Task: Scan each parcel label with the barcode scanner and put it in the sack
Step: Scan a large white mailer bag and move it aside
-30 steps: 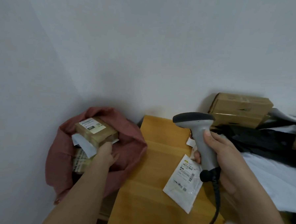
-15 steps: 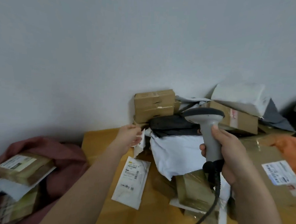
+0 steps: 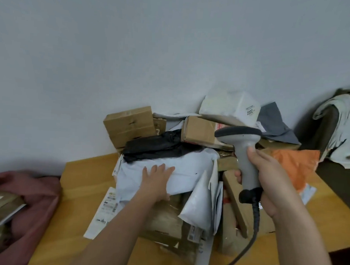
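Parcels (image 3: 198, 131) lie heaped on the wooden table (image 3: 82, 176). Left hand (image 3: 157, 177) rests flat, fingers straight, on a white mailer (image 3: 188, 169). Right hand (image 3: 269, 177) grips the scanner (image 3: 244, 148).

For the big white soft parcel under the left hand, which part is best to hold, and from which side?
Probably the near edge, from the front. The white soft parcel lies flat on the pile, with the black bag over its far side. Its near edge overhangs the boxes below, so the left hand, now lying flat on top, could curl its fingers under there.
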{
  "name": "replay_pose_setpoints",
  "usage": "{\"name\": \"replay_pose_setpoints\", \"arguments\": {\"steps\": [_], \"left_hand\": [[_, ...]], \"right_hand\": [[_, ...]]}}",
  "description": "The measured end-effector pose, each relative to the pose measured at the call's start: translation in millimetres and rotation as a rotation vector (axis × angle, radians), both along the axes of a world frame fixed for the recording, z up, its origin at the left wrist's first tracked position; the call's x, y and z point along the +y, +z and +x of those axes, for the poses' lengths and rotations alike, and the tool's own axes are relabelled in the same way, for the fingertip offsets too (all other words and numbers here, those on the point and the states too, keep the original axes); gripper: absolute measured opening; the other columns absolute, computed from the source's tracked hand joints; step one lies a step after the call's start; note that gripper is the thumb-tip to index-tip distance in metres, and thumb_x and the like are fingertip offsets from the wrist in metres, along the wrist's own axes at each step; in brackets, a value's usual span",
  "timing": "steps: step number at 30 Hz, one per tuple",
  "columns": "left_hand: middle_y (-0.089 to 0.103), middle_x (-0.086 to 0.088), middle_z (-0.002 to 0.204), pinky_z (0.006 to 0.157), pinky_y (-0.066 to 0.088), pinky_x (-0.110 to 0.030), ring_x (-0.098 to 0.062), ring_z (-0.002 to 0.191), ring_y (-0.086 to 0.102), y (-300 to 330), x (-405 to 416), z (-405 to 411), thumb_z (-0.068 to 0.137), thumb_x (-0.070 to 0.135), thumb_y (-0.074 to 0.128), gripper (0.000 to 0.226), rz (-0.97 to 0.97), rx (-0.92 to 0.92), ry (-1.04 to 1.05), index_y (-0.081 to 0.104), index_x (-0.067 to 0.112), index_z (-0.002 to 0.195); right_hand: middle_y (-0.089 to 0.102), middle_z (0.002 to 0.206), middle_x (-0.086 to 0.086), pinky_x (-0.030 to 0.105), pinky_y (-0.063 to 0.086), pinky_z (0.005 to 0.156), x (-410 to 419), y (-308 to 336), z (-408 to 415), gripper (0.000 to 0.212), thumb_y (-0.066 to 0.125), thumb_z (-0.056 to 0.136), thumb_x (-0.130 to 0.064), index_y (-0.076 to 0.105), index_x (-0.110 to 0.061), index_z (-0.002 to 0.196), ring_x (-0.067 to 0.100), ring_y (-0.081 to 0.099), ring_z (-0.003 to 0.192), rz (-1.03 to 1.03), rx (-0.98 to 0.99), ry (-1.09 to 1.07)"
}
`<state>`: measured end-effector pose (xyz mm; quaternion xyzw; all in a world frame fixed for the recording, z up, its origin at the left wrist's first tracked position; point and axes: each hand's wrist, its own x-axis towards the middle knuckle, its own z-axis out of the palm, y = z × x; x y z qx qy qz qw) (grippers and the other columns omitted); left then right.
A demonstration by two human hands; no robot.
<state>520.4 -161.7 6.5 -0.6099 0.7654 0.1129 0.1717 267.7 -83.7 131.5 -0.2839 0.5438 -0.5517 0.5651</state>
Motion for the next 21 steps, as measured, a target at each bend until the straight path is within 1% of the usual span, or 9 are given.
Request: {"name": "replay_pose_setpoints", "arguments": {"steps": [3,5,10,13,15,18,21], "left_hand": [[0.009,-0.004,0.161,0.118,0.001,-0.058,-0.03,0.149,0.005,-1,4,-6,0.089,0.033,0.064,0.084,-0.038,-0.062,0.008,0.011,0.032,0.154],[0.017,-0.004,0.159,0.119,0.004,-0.056,-0.031,0.147,0.012,4,3,-7,0.09,0.029,0.06,0.076,-0.084,-0.052,0.007,0.016,0.031,0.153],[0.042,-0.001,0.148,0.117,0.016,-0.052,-0.027,0.137,0.034,27,-7,-5,0.094,0.016,0.048,0.056,-0.268,-0.035,0.001,0.031,0.027,0.147],[0.051,-0.001,0.142,0.117,0.022,-0.05,-0.026,0.133,0.042,41,-15,0,0.096,0.009,0.046,0.05,-0.404,-0.041,0.005,0.038,0.027,0.142],[0.056,0.0,0.137,0.117,0.024,-0.048,-0.024,0.131,0.046,52,-20,6,0.097,0.01,0.046,0.047,-0.479,-0.031,0.03,0.043,0.028,0.141],[0.066,0.002,0.122,0.114,0.03,-0.044,-0.022,0.118,0.055,70,-25,18,0.098,0.014,0.044,0.039,-0.589,0.025,0.081,0.054,0.031,0.131],[0.072,0.002,0.107,0.104,0.034,-0.039,-0.022,0.102,0.059,85,-25,30,0.095,0.011,0.045,0.037,-0.72,0.139,0.15,0.065,0.03,0.119]], "right_hand": [[0.066,0.062,-0.003,0.03,0.05,0.05,1,-2,-16,0.022,0.054,0.101,-0.035,0.067,-0.018,0.101,0.017,0.06,0.056,0.007,-0.008,0.038],[0.066,0.062,-0.002,0.027,0.051,0.047,-1,-4,-20,0.023,0.053,0.102,-0.034,0.067,-0.016,0.102,0.016,0.06,0.055,0.008,-0.006,0.054],[0.067,0.063,-0.002,0.027,0.051,0.048,-4,-4,-19,0.022,0.053,0.102,-0.032,0.066,-0.013,0.103,0.016,0.06,0.055,0.014,-0.026,0.038],[0.064,0.059,-0.002,0.025,0.05,0.046,-9,3,-16,0.025,0.052,0.103,-0.03,0.064,-0.009,0.105,0.015,0.059,0.053,-0.002,-0.066,0.036],[0.063,0.057,-0.001,0.026,0.049,0.045,-12,6,-14,0.026,0.051,0.104,-0.03,0.063,-0.008,0.107,0.016,0.058,0.053,-0.014,-0.054,0.048],[0.062,0.067,0.004,0.028,0.049,0.05,-15,8,-8,0.028,0.051,0.103,-0.032,0.063,-0.008,0.111,0.016,0.059,0.055,-0.028,-0.047,0.044],[0.063,0.072,0.005,0.027,0.049,0.05,-18,10,-1,0.029,0.052,0.103,-0.032,0.063,-0.007,0.112,0.017,0.058,0.054,-0.049,-0.073,0.045]]}}
